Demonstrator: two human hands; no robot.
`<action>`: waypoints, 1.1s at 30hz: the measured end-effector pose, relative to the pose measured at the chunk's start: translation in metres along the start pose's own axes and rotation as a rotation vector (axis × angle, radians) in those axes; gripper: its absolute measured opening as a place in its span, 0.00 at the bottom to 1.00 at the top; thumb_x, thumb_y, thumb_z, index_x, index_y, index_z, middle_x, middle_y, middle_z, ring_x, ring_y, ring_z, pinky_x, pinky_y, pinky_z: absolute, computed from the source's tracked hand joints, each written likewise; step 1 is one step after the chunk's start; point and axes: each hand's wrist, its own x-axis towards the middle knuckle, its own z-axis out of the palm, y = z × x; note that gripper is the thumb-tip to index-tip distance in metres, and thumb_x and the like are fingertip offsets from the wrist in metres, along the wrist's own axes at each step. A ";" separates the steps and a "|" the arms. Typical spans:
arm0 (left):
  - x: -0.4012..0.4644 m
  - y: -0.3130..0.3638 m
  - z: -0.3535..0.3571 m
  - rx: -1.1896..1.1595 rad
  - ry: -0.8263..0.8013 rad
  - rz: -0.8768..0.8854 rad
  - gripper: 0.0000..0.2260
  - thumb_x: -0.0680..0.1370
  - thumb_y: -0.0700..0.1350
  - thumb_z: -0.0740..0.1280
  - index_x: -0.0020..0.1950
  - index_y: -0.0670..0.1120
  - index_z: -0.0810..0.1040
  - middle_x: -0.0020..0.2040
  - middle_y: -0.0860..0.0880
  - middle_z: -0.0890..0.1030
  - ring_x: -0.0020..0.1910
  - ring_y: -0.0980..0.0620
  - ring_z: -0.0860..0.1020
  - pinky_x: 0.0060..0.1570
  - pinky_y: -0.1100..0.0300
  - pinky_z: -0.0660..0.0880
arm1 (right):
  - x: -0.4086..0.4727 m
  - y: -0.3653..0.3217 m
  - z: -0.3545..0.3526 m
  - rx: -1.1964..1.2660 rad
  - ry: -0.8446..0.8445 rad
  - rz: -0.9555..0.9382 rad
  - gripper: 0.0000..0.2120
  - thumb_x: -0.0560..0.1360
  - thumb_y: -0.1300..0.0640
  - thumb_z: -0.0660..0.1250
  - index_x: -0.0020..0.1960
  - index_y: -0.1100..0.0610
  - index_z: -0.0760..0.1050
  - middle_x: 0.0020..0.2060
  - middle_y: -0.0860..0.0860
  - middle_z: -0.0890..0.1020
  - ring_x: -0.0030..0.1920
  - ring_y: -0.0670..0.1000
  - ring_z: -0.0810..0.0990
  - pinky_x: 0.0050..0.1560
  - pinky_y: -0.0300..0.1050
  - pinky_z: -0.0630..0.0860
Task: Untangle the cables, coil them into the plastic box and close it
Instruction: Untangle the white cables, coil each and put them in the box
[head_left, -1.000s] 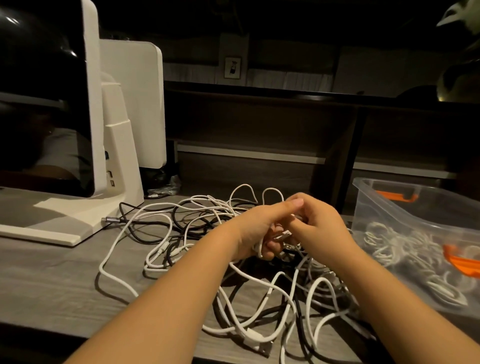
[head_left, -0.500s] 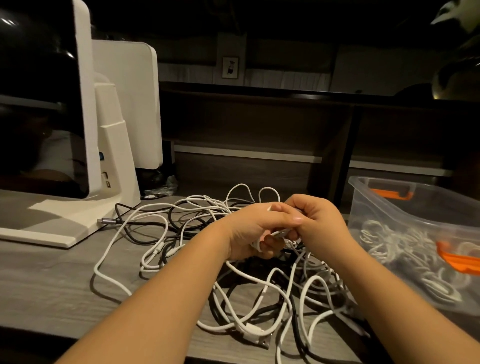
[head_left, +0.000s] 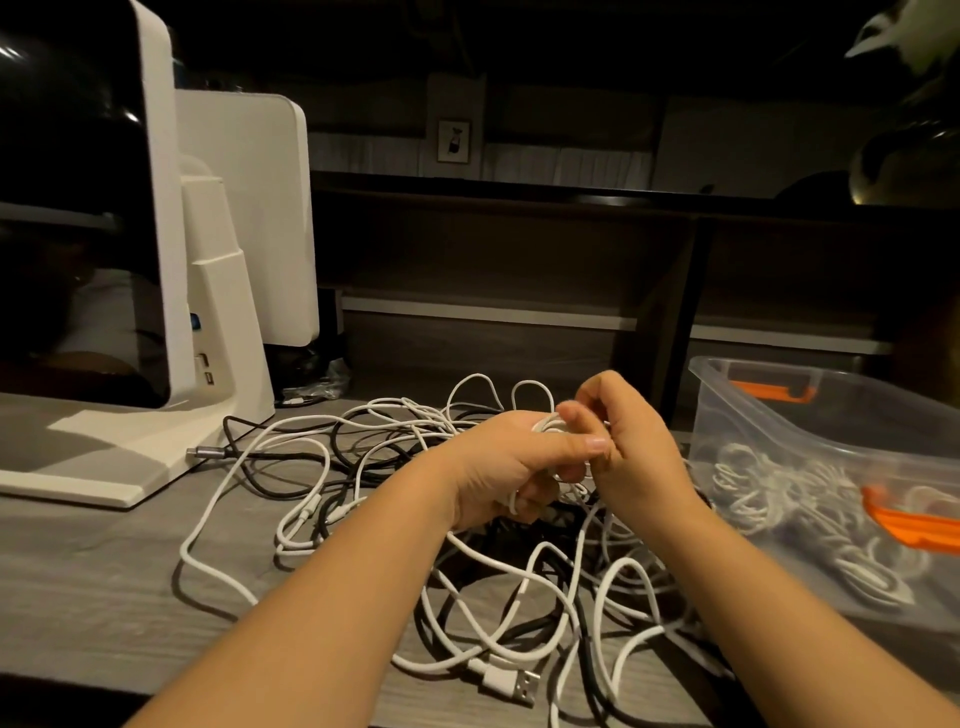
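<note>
Far left: white glossy-plastic monitor (head_left: 156, 208) with a black reflective screen, on a slab-shaped angular stand; a second white rounded-corner panel (head_left: 249, 208) behind it. A braided metal-tipped plug (head_left: 205, 453) sits at the foot of the stand, with a black cable running off it.

Desk (head_left: 78, 571) is grey wood-grain laminate, matte.

Centre: tangled cables (head_left: 363, 467) spread loose on the desk, thin round white ones mixed with black ones, many overlapping loops, not sorted. A white USB-A plug (head_left: 511, 682) with a metal shell lies at the near edge of the heap.

Left hand (head_left: 511, 465) is above the heap, fingers curled round a small white coil (head_left: 548, 425) of cable, thumb stretched right across it. White strands hang from under the palm into the pile.

Right hand (head_left: 631, 441) is touching the left, fingers bent in at the coil and pinching white cable at the same spot. Exact finger contact is blurred, can't tell more.

Right: plastic box (head_left: 779, 426), clear and slightly frosted, rectangular with rounded rim, no lid on it, orange latch handles at the far end (head_left: 769, 391) and the near right side (head_left: 909, 525). Inside: white cable already coiled into small ring bundles (head_left: 779, 499), seen through the wall, piled on the bottom. The box stands on the desk just right of the heap.

Behind: dark wood shelving (head_left: 519, 249), smooth, with pale edge strips.
</note>
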 end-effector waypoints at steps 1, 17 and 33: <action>0.001 0.000 0.000 -0.024 0.002 -0.020 0.08 0.81 0.51 0.66 0.46 0.49 0.77 0.32 0.54 0.73 0.26 0.59 0.64 0.25 0.68 0.60 | 0.001 -0.001 -0.002 0.041 0.042 0.003 0.18 0.77 0.40 0.59 0.43 0.55 0.70 0.35 0.51 0.74 0.35 0.46 0.73 0.35 0.40 0.70; 0.021 -0.010 -0.007 0.069 0.880 0.230 0.18 0.85 0.53 0.55 0.45 0.48 0.78 0.33 0.50 0.80 0.26 0.55 0.76 0.31 0.60 0.75 | -0.001 -0.008 0.004 0.500 -0.257 0.427 0.03 0.80 0.62 0.64 0.53 0.58 0.75 0.35 0.52 0.81 0.36 0.51 0.78 0.39 0.45 0.78; 0.018 0.001 -0.012 -0.884 0.675 0.200 0.13 0.84 0.54 0.60 0.55 0.46 0.77 0.35 0.51 0.78 0.25 0.58 0.71 0.25 0.66 0.68 | -0.006 -0.025 0.004 0.587 -0.642 0.554 0.07 0.80 0.58 0.65 0.45 0.58 0.77 0.27 0.50 0.74 0.26 0.46 0.70 0.26 0.37 0.69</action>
